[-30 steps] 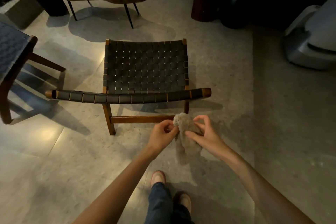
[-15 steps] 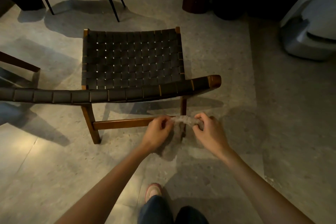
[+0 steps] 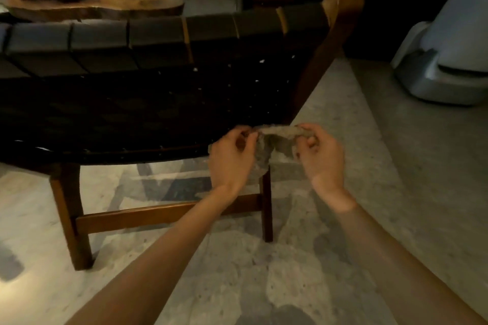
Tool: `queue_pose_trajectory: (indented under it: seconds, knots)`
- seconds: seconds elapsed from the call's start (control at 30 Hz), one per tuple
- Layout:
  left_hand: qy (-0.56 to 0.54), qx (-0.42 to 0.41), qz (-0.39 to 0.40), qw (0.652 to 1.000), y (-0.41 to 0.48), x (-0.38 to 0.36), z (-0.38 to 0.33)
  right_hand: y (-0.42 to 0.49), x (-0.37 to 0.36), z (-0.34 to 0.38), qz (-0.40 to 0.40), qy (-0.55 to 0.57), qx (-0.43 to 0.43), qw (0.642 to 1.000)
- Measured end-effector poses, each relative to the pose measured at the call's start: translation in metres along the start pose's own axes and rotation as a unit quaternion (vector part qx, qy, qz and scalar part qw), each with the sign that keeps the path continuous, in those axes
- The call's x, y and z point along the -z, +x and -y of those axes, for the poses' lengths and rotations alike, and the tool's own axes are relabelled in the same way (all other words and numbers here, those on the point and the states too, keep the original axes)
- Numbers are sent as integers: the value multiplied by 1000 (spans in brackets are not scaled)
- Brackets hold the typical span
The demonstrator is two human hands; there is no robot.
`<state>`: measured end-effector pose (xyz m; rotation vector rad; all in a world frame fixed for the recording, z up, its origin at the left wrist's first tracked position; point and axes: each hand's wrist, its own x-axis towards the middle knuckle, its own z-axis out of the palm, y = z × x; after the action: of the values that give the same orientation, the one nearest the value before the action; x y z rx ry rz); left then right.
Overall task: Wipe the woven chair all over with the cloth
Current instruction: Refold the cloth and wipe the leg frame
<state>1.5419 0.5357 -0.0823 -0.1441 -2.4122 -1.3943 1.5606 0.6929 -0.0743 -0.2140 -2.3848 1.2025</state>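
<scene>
Stone floor (image 3: 369,166) in a dim room, with the chair (image 3: 148,103) seen low from behind.
Both hands hold the cloth (image 3: 278,137) stretched between them beside the lower right corner of the woven back. The left hand (image 3: 232,158) pinches one end and the right hand (image 3: 320,158) the other, probably to fold it into a pad before wiping. Whether it touches the weave I cannot tell.

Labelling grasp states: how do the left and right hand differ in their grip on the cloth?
Left hand shows against the chair's dark woven back; right hand lies past its corner, over the floor. The hanging bulk of the cloth sits beside the left hand; only a thin edge reaches the right hand. Shared: both pinch the top edge, level, cloth stretched between.
</scene>
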Motion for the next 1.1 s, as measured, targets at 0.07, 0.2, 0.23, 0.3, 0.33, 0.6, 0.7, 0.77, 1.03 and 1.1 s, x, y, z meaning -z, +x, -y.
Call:
queue_pose_trajectory:
  seconds: [0.07, 0.2, 0.23, 0.3, 0.33, 0.6, 0.7, 0.77, 1.03, 1.1]
  knots:
    - [-54, -10, -29, 998, 9, -13, 3, 9, -9, -6, -41, 59, 16, 997]
    - [-130, -65, -75, 987, 18, -22, -7, 19, -14, -7, -119, 130, 70, 982]
    - [-149, -76, -81, 983, 18, -21, -12, 19, -13, -5, -138, 153, 77, 976]
    - [-176, -83, -92, 976, 17, -20, -26, 20, -8, 3, -163, 208, 95, 960]
    - [-187, -84, -103, 973, 16, -19, -34, 22, -3, 9, -170, 234, 110, 951]
    - [-317, -87, -168, 929, 15, -19, -97, 52, 38, 52, -147, 355, 164, 908]
    - [-250, -121, -140, 950, 13, -25, -100, 50, 42, 54, -103, 380, 161, 905]
    - [-218, -131, -130, 958, 14, -29, -100, 48, 42, 51, -64, 354, 197, 912]
    - [-120, -169, -155, 966, 28, -40, -90, 59, 35, 41, -52, 262, 281, 922]
    - [-119, -190, -153, 962, 30, -43, -84, 60, 30, 36, -67, 247, 295, 921]
